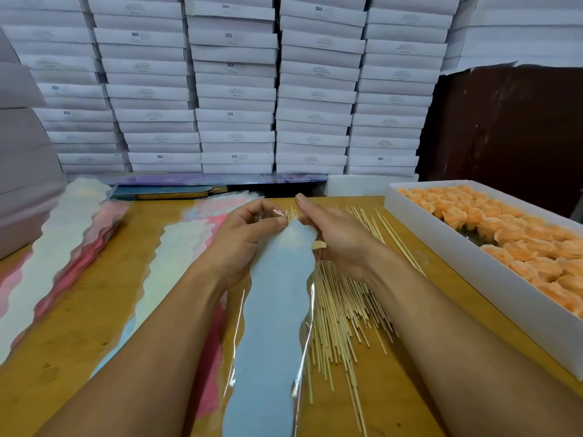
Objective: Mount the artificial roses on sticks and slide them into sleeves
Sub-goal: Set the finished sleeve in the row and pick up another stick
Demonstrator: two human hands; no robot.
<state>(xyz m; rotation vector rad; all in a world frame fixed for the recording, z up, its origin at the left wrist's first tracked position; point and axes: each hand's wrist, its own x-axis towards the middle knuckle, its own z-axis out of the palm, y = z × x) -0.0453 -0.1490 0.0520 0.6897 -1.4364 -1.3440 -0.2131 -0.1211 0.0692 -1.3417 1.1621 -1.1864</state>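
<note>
A long light-blue sleeve [274, 310] with clear plastic edges lies lengthwise between my forearms, over the table. My left hand [243, 241] pinches its far open end between thumb and fingers. My right hand [334, 238] holds the same end from the right side, fingers curled at the plastic edge. A heap of thin wooden sticks [344, 304] lies on the table under and beside my right hand. Peach-orange artificial roses [504, 238] fill a long white box [467, 266] on the right.
Stacks of pastel wavy-edged sleeves [63, 247] lie on the left of the wooden table [104, 310], with more sleeves [176, 247] near the middle. A wall of stacked white boxes [236, 89] stands behind, and a dark panel [504, 127] at the back right.
</note>
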